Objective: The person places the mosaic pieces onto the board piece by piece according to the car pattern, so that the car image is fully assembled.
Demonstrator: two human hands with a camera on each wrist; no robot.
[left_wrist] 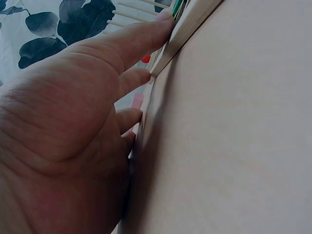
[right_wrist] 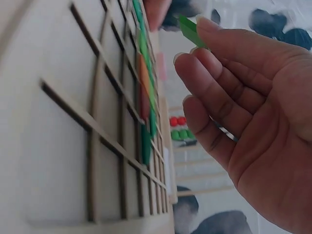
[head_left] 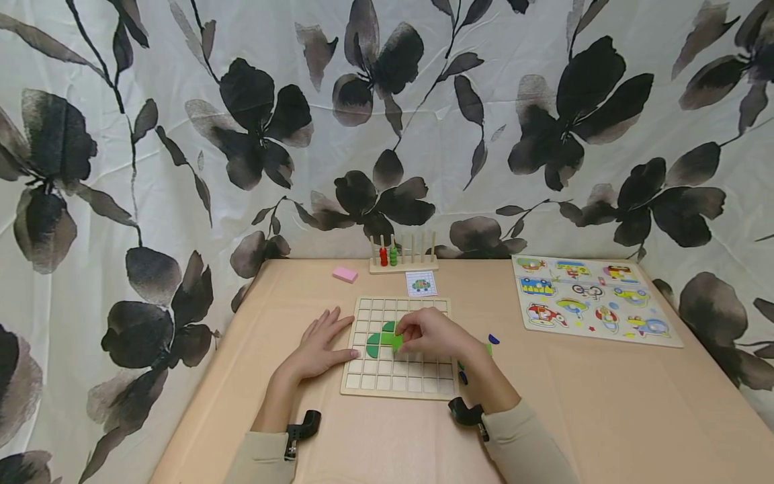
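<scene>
A wooden grid board (head_left: 370, 386) lies flat on the table with dark green rounded pieces (head_left: 372, 345) and a light green piece set in its cells. In the right wrist view an orange piece (right_wrist: 144, 83) also shows among the green ones. My right hand (head_left: 434, 333) is over the middle of the board, pinching a small light green tile (right_wrist: 190, 31) between thumb and fingertips, raised off the grid. Fingers spread, my left hand (head_left: 316, 349) rests at the board's left side, its thumb touching the edge. The left wrist view shows that thumb (left_wrist: 146, 41) against the wooden rim.
Behind the board lie a picture card (head_left: 421, 284), a pink block (head_left: 345, 274) and a peg rack (head_left: 404, 267) with red and green beads. A vehicle puzzle board (head_left: 595, 302) occupies the back right. Blue pieces (head_left: 494, 339) and green ones lie right of the grid.
</scene>
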